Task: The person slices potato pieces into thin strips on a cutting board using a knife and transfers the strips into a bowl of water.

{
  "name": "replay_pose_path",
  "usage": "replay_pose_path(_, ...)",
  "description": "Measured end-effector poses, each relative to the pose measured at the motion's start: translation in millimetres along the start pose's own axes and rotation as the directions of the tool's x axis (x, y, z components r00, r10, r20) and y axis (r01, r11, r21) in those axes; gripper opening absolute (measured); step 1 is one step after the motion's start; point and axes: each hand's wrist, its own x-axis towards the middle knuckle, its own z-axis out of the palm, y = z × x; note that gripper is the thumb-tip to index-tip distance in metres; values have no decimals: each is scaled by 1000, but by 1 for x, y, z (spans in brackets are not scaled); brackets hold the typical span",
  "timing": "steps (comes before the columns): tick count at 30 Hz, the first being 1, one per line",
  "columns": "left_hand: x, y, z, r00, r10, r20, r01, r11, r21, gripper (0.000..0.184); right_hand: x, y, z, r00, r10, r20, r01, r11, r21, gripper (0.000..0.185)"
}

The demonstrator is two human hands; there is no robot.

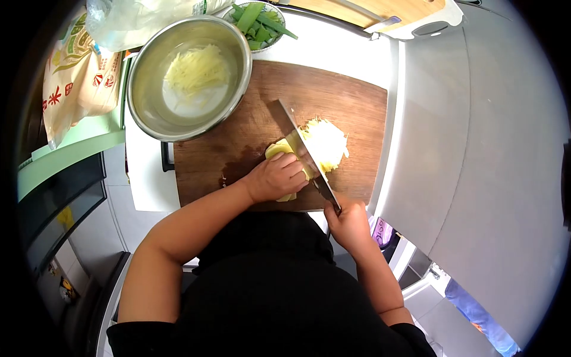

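My left hand (278,177) is closed, its fingers curled down on pale yellow potato slices (278,147) that lie fanned on the wooden cutting board (351,89). My right hand (348,225) grips the handle of a kitchen knife (304,152). Its broad blade slants up and left across the board, beside the knuckles of my left hand. Just right of the blade is a heap of thin potato shreds (328,143), brightly lit. The blade's lower edge against the slices is partly hidden.
A steel bowl (138,110) with more shreds in it overlaps the board's upper left corner. Behind it stand a plate of cut green leaves (257,27) and a clear plastic bag (137,27). A printed rice bag (89,83) is at far left; a grey panel (434,137) borders the right.
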Motion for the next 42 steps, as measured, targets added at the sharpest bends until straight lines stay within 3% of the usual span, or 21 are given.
replay_pose_path(2,-2,-1,0,1000,-1,23,1,1000,2,12,-1,3,1,996,53,69,-49,997,-60,33)
replay_pose_path(6,-2,-1,3,1000,-4,-5,4,1000,2,13,0,5,6,995,71,66,-67,996,-65,32)
replay_pose_path(11,1,-1,4,1000,-26,12,26,1000,4,15,17,13,29,1000,-19,6,19,991,-130,30)
replay_pose_path(17,-3,0,0,999,-19,26,18,999,36,15,11,12,16,998,-58,-12,57,998,-17,30)
replay_pose_path(21,-2,0,1,1000,9,5,-9,1000,16,16,-1,0,1,997,44,66,-41,998,-44,32)
replay_pose_path(31,-1,1,2,1000,-26,-7,26,1000,-9,15,16,9,25,999,-18,38,22,995,-99,32)
replay_pose_path(37,-1,0,-5,998,-6,57,7,1000,-13,13,20,11,26,995,-77,-59,75,997,-26,15)
replay_pose_path(39,0,0,-5,1000,-3,29,3,1000,9,12,11,4,15,997,-44,-67,47,998,50,9)
replay_pose_path(42,-3,0,-2,1000,21,14,-22,1000,21,13,0,-3,2,1000,24,-1,-24,1000,18,8)
